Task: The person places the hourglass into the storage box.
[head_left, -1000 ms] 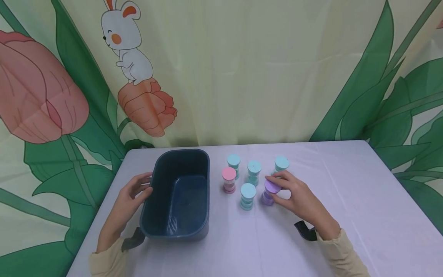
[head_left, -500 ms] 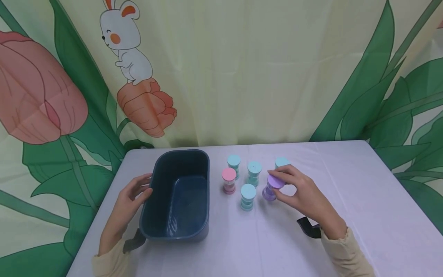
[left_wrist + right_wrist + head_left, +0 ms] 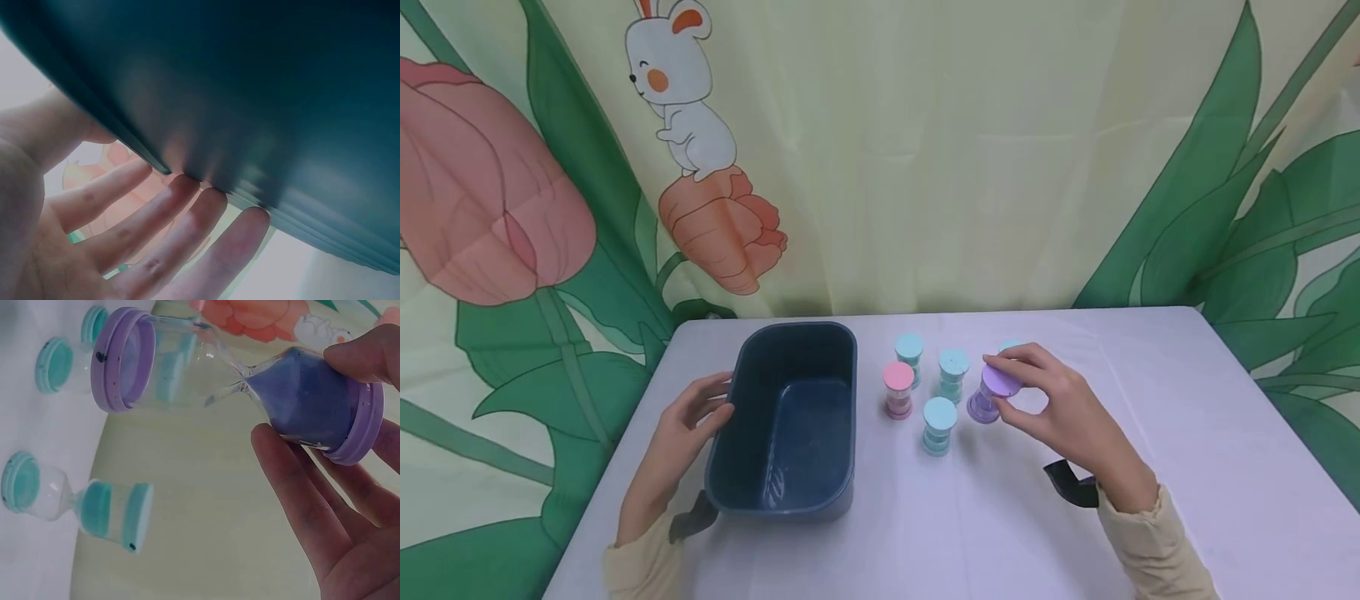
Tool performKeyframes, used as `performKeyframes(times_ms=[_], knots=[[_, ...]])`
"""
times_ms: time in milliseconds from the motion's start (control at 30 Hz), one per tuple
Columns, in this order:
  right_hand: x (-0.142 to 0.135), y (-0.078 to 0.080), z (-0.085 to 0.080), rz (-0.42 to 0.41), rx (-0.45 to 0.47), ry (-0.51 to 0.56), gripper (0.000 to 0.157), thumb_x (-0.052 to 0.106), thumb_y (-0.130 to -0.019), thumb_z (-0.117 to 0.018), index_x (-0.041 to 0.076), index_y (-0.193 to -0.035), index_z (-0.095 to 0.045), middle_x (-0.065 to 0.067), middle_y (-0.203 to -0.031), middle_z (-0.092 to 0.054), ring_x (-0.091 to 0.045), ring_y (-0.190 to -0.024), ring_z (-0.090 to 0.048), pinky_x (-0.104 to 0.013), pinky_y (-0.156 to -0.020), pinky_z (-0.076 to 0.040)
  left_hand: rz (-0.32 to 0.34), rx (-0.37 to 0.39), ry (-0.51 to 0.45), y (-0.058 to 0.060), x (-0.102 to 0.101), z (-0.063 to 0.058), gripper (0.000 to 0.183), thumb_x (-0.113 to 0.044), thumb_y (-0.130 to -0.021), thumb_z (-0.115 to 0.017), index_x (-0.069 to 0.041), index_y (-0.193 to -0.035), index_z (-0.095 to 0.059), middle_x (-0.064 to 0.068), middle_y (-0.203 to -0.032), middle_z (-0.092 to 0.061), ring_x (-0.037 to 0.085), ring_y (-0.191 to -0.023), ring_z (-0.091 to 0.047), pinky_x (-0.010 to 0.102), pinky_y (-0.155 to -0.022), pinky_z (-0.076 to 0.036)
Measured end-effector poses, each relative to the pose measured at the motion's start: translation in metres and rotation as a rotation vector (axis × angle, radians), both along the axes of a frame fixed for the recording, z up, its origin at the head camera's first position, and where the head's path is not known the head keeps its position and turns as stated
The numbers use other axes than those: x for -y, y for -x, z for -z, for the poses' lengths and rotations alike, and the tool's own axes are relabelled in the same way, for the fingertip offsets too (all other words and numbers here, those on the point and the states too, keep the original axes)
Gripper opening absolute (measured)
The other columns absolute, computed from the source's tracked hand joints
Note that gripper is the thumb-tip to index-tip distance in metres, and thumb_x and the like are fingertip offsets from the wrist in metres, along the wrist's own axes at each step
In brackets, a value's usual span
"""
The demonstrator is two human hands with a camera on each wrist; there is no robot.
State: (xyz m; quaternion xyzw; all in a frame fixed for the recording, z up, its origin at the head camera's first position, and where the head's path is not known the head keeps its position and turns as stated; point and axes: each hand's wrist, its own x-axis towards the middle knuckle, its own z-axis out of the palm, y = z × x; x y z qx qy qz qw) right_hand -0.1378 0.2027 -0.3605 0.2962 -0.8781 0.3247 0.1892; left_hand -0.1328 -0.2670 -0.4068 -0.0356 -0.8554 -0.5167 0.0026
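My right hand [image 3: 1048, 400] pinches the top cap of a purple hourglass [image 3: 996, 385] between thumb and fingers. The glass tilts, its lower cap toward the left; in the right wrist view, dark purple sand [image 3: 303, 397] fills the bulb nearest the fingers. Whether its base touches the table cannot be told. My left hand [image 3: 688, 429] rests against the left side of a dark blue plastic bin [image 3: 842, 496], thumb at the rim. Extended fingers [image 3: 240, 240] touch the bin's outer wall in the left wrist view.
A pink hourglass [image 3: 898, 377] and several teal hourglasses [image 3: 939, 414] stand upright between bin and right hand. One teal hourglass [image 3: 1011, 344] is mostly hidden behind that hand. A white cloth [image 3: 895, 533] covers the table; a printed curtain [image 3: 925, 167] hangs behind.
My right hand has moved slightly up and right in the head view, with the purple hourglass shifting and tilting along with it. The left hand and bin stay in place.
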Motion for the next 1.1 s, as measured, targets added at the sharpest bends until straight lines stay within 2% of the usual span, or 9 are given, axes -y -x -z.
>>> performKeyframes(times_ms=[133,367,600,1100], knots=[[0.001,0.001,-0.006,-0.004,-0.011,-0.001,0.05,0.009,-0.069,-0.078,0.009,-0.117,-0.063,0.003,-0.112,-0.056,-0.01,-0.097,-0.056,-0.011,-0.083,-0.043,0.005,0.002,-0.011,0.001,-0.002,-0.001,0.049,-0.034,-0.091,-0.057,-0.024,-0.136,-0.042,0.003,-0.128,-0.049,0.017,-0.112,-0.049,0.028,-0.084,-0.046],[0.004,0.004,-0.015,-0.025,-0.035,0.016,0.049,0.009,-0.07,-0.076,0.01,-0.117,-0.063,0.005,-0.113,-0.055,-0.008,-0.098,-0.055,-0.011,-0.084,-0.043,-0.011,0.018,-0.02,0.001,-0.005,-0.003,0.051,-0.037,-0.089,-0.058,-0.024,-0.136,-0.042,0.003,-0.128,-0.049,0.018,-0.112,-0.049,0.037,-0.086,-0.045],[0.012,0.007,-0.023,-0.045,-0.054,0.014,0.049,0.01,-0.07,-0.076,0.01,-0.117,-0.063,0.004,-0.112,-0.056,-0.008,-0.097,-0.056,-0.012,-0.084,-0.043,0.004,0.004,-0.03,0.0,-0.003,-0.002,0.05,-0.034,-0.091,-0.057,-0.023,-0.136,-0.042,0.003,-0.128,-0.049,0.016,-0.111,-0.05,0.028,-0.084,-0.046],[0.039,0.02,-0.045,-0.109,-0.101,0.042,0.049,0.006,-0.074,-0.074,0.008,-0.121,-0.06,0.0,-0.114,-0.055,-0.01,-0.097,-0.056,-0.021,-0.083,-0.046,-0.001,-0.002,-0.041,0.001,-0.001,-0.002,0.048,-0.033,-0.091,-0.058,-0.024,-0.135,-0.043,0.003,-0.127,-0.049,0.016,-0.111,-0.049,0.025,-0.084,-0.046]])
